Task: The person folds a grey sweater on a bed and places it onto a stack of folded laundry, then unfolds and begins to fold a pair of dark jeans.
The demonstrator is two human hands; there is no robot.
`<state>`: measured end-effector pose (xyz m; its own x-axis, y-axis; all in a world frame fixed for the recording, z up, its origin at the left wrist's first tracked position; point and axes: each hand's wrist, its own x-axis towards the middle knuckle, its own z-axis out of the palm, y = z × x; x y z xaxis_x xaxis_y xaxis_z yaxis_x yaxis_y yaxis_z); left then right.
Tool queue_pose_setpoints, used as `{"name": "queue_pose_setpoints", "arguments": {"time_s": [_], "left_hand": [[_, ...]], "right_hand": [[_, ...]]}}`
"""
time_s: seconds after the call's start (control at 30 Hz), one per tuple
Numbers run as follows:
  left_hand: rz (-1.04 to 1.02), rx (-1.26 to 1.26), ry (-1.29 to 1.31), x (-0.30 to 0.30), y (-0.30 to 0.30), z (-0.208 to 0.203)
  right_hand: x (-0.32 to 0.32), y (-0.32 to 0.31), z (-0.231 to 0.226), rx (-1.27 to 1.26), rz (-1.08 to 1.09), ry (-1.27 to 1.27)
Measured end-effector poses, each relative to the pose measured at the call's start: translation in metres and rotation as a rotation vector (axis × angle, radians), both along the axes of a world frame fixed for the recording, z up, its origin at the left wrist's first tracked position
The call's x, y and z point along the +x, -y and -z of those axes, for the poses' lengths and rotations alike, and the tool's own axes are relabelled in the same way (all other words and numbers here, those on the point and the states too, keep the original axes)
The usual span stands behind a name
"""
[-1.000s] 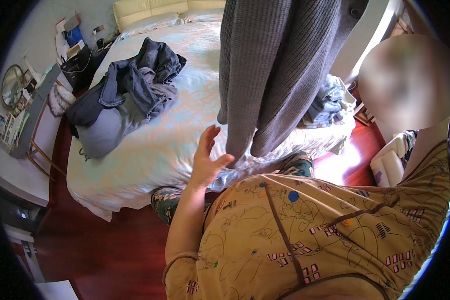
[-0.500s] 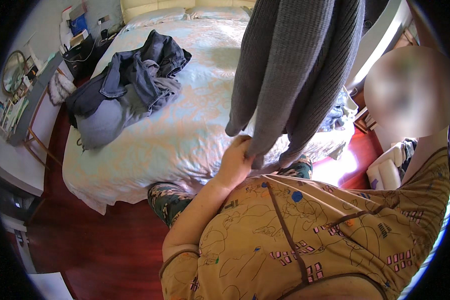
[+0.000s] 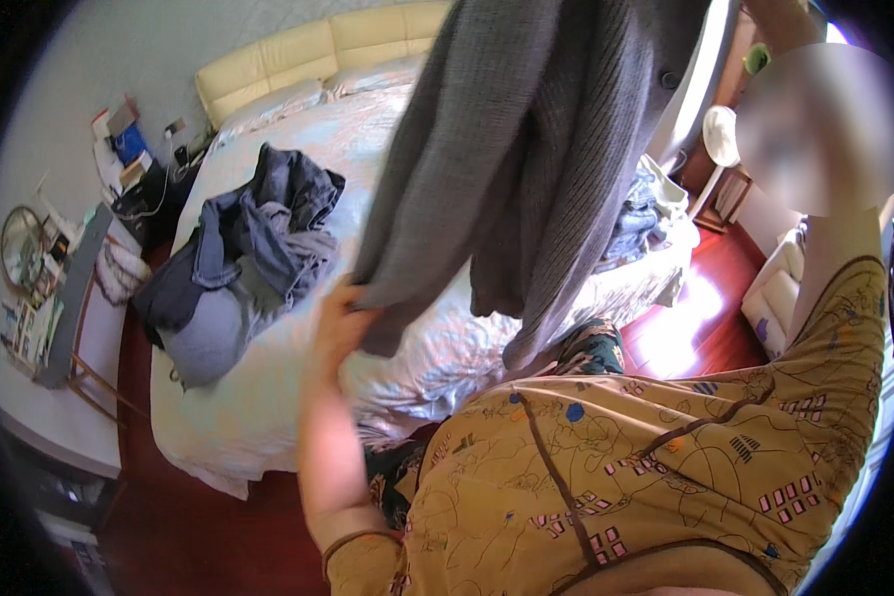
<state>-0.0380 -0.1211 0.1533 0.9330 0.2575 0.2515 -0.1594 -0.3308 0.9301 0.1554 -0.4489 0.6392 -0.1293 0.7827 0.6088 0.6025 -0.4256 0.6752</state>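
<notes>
A dark grey ribbed knit cardigan (image 3: 497, 169) with a button hangs down from the upper edge, in front of the bed. My left hand (image 3: 340, 320) pinches the edge of one sleeve near its cuff and draws it out to the left. My right arm (image 3: 854, 223) is raised at the right, partly behind a blurred patch. Its hand lies past the upper edge, so its grip is hidden. The cardigan's top is also out of the picture.
A pile of dark and grey clothes (image 3: 243, 263) lies on the left of the patterned bed (image 3: 268, 417). Folded blue denim (image 3: 631, 219) rests at the bed's right side. A desk with a round mirror (image 3: 22, 248) stands left, a white padded seat (image 3: 780, 288) right.
My left hand has moved left and taken the sleeve outward, spreading the cardigan. The hanging cardigan has shifted left, and a button now shows. The view has turned slightly.
</notes>
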Motion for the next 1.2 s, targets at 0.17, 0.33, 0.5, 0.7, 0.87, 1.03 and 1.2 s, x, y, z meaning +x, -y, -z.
{"name": "queue_pose_setpoints", "arguments": {"time_s": [0.17,0.33,0.5,0.7,0.87,1.03,1.2], "left_hand": [[-0.896,0.63,0.163,-0.11,-0.181,-0.074],[-1.042,1.21,0.264,-0.183,-0.2,-0.209],[-1.093,1.26,0.33,-0.213,-0.209,-0.266],[-1.031,1.381,0.321,-0.224,-0.157,-0.282],[-0.938,1.36,0.174,-0.243,-0.076,-0.287],[-0.675,1.32,-0.075,-0.259,0.0,-0.255],[-0.363,0.91,-0.324,-0.252,0.077,-0.232]], "right_hand": [[0.032,0.005,0.043,-0.119,-0.017,-0.199],[0.018,0.002,0.069,-0.069,0.057,-0.297],[0.029,0.014,0.081,-0.059,0.087,-0.469],[0.028,0.03,0.093,-0.071,0.232,-0.451],[0.108,0.03,0.067,-0.059,0.22,-0.264],[0.148,-0.04,0.019,-0.086,0.122,0.228],[0.06,-0.267,0.097,0.131,-0.02,0.232]]}}
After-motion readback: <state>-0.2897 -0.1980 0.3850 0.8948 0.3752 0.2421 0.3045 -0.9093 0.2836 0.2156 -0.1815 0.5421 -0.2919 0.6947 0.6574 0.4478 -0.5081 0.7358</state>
